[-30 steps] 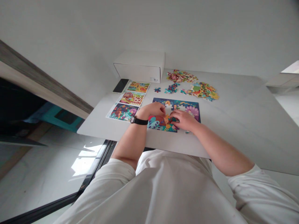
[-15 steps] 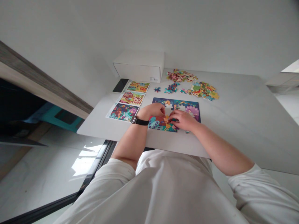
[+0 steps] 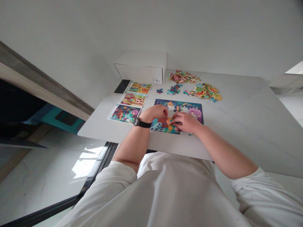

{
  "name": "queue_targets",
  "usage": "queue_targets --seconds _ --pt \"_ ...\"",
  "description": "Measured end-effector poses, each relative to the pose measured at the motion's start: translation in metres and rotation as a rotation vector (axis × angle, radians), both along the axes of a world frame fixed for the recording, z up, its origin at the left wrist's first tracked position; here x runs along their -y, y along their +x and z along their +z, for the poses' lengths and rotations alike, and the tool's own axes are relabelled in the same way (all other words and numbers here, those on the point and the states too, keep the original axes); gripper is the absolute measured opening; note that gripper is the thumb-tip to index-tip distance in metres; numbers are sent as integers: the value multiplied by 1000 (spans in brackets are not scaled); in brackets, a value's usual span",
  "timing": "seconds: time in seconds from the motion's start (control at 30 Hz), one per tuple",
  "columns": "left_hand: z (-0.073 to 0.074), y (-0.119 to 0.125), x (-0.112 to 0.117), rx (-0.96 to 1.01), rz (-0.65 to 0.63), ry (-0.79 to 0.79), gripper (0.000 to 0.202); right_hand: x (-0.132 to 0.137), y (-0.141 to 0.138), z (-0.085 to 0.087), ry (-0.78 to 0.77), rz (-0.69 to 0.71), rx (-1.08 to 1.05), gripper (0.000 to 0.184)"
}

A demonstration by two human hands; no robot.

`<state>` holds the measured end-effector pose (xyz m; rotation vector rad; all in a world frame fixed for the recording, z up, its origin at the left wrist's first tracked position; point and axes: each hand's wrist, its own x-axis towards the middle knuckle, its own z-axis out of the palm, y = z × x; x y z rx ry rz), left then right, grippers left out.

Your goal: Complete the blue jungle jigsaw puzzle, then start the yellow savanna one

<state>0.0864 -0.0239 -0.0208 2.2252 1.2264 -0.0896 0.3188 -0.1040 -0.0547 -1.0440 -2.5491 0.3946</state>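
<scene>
A partly assembled jigsaw puzzle [image 3: 163,125] in dark blue, red and teal lies on the table before me, with pale gaps in its middle. My left hand [image 3: 158,112], a black-banded watch [image 3: 142,123] on its wrist, rests over the puzzle's left side with fingers curled down; whatever is under the fingertips is hidden. From the right, my right hand [image 3: 186,121] reaches across the puzzle's lower middle. Its thumb and fingers pinch a small dark puzzle piece [image 3: 175,121] against the picture, largely covered by the fingers. A loose piece [image 3: 190,134] shows just below this hand.
Picture cards [image 3: 133,99] lie in a column to the left, beside a black phone [image 3: 122,86]. A white box [image 3: 142,71] stands behind them. Blue pieces [image 3: 174,89], a red-and-cream pile [image 3: 183,76] and a yellow-green pile [image 3: 207,92] lie beyond the puzzle on the white table [image 3: 241,116].
My right hand has shifted very slightly over the puzzle, its fingers still pinched. My left hand stays in the same place. The loose pieces and cards have not moved.
</scene>
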Motion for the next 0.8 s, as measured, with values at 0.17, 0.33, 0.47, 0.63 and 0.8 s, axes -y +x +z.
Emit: queue_targets --seconds 0.17,0.33,0.47,0.63,0.8 --pt "-1 0 -1 -8 -20 3 24 1 0 4 -21 -5 64 19" --pt "1 -1 0 -18 -37 -9 29 1 0 4 -35 0 91 22" --pt "5 -4 2 -29 -114 -5 45 2 1 7 -50 11 45 24" --pt "6 -5 7 -56 -100 15 45 2 1 10 -81 32 -11 19" --pt "5 -4 7 -73 -98 18 36 0 1 8 -96 26 -16 16"
